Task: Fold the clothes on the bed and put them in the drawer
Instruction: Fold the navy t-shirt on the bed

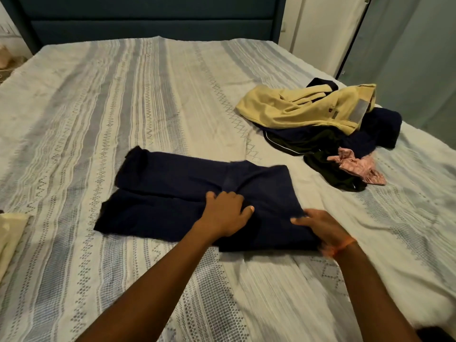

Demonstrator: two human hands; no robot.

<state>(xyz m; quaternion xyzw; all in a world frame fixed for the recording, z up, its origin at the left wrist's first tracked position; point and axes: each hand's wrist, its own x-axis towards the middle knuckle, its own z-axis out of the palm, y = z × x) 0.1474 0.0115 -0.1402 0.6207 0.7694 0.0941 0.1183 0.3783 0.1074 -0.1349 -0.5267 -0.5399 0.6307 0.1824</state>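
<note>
A navy blue garment lies spread flat across the middle of the bed, its right part doubled over. My left hand rests on the cloth near its centre, fingers curled into the fabric. At the garment's right front edge, my right hand grips the cloth with the thumb on top; this hand is a little blurred. A pile of unfolded clothes sits at the right of the bed: a yellow garment on top of dark ones, with a pink patterned piece in front.
A cream cloth shows at the left edge of the bed. The dark padded headboard is at the back. A pale door and wall stand to the right. No drawer is in view.
</note>
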